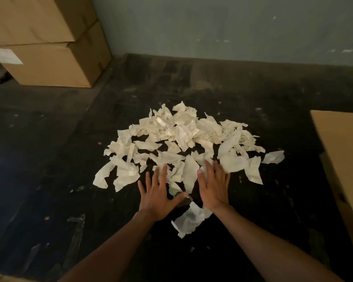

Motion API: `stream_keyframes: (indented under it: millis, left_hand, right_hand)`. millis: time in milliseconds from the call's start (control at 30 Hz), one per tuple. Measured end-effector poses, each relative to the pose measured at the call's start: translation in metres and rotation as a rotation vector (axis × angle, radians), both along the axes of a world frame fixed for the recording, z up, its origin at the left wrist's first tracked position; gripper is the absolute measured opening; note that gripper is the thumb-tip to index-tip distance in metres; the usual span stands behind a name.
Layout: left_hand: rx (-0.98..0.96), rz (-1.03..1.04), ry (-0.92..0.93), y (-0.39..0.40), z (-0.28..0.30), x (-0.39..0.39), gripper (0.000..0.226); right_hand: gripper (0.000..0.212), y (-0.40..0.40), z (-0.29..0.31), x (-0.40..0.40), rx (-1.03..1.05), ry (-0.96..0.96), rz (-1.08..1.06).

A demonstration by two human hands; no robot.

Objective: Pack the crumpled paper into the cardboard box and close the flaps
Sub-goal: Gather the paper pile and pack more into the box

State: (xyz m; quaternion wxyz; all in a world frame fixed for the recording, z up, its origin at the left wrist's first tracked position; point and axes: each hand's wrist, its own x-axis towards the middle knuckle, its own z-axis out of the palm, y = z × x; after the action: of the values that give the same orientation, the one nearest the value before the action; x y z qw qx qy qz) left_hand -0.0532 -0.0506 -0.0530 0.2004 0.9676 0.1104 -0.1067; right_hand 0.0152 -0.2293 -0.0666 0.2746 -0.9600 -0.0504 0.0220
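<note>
**Both hands spread flat at the near edge of the paper heap**

Your left hand [158, 197] lies palm down with its fingers straight and fanned wide, holding nothing; its fingertips reach the nearest scraps of the pile of crumpled, torn white paper [179, 139], and its thumb points inward toward a scrap by the wrist; your right hand [213, 190] lies just beside it, also palm down, fingers straight and close together, gripping nothing, with its fingertips on the near edge of the same pile. The paper sits spread over the dark, scuffed black floor [49, 159], heaped highest toward the far middle and thinning into loose strips at the left and right; one separate crumpled white piece [190, 219] lies between your two forearms, nearer you than the heap. The brown cardboard box [342, 159] stands at the right edge of the view, well apart from the pile, only partly in frame; whether its flaps are open you cannot tell. Two stacked brown cardboard cartons [49, 47] rest in the far left corner against the grey-green wall [232, 27]; a white label [5, 55] shows on the lower one.
</note>
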Motion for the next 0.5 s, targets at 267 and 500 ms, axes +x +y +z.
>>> stream_keyframes:
  millis: [267,500]
  left_hand:
    - [0.041,0.437,-0.28,0.109,0.014,0.02,0.091]
    - [-0.024,0.566,-0.104,0.127,-0.012,0.076,0.094]
  right_hand:
    - [0.044,-0.063,0.026,0.07,0.078,-0.318,-0.36]
    - [0.066,-0.094,0.005,0.139,-0.032,0.148,-0.456]
